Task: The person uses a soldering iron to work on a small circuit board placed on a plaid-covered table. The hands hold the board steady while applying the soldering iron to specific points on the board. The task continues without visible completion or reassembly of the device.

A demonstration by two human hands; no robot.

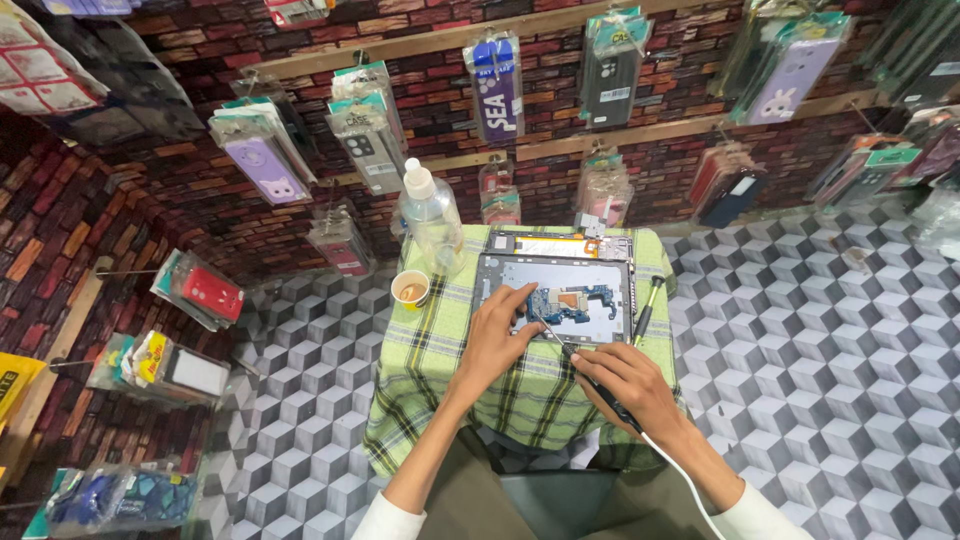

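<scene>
- The surface is a small table draped in a green plaid cloth, set against a brick-pattern wall.
- An opened tablet lies face down near the far edge, back cover off — a grey inner frame with a blue circuit board at its middle.
- Left hand: palm down on the near left part of the tablet, fingers spread and bent, fingertips touching the frame just beside the circuit board. It presses rather than grips; nothing is enclosed in it.
- Right hand: closed in a pen grip around a slim black soldering iron. The tip points up and left and meets the lower edge of the circuit board, close to the left fingertips.
- A white cord runs from the tool's rear end back past the right wrist.
- A screwdriver lies along the tablet's right edge, just beside it.
- A paper cup holding a brown liquid stands at the far left corner of the surface — a clear plastic bottle with a white cap stands upright just behind it.
- Packaged phone cases hang on wooden rails along the wall.
- The floor has a grey cube pattern.
</scene>
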